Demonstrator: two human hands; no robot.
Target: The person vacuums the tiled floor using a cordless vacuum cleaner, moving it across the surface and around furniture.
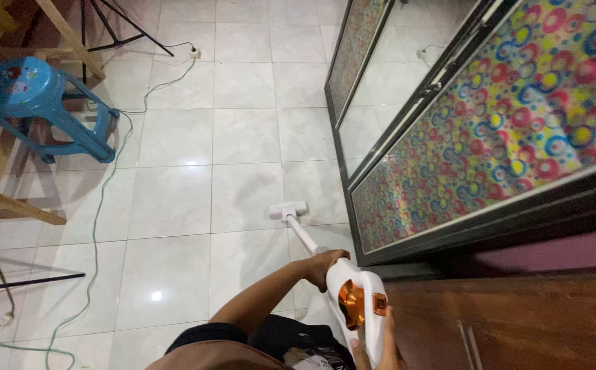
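Note:
A white stick vacuum (352,282) with an orange canister points away from me over the white tiled floor (174,199). Its thin tube (302,236) runs down to a white floor head (288,209) that rests on the tiles close to the wardrobe's base. My left hand (324,264) grips the vacuum where the tube meets the body. At the bottom edge, my right hand (373,351) wraps around the rear handle and is partly hidden by it.
A wardrobe (503,130) with colourful circle-patterned doors and a mirror panel stands at the right, a brown wooden cabinet (517,322) below it. A blue plastic stool (37,96), wooden frames (10,205) and a green cable (96,226) occupy the left.

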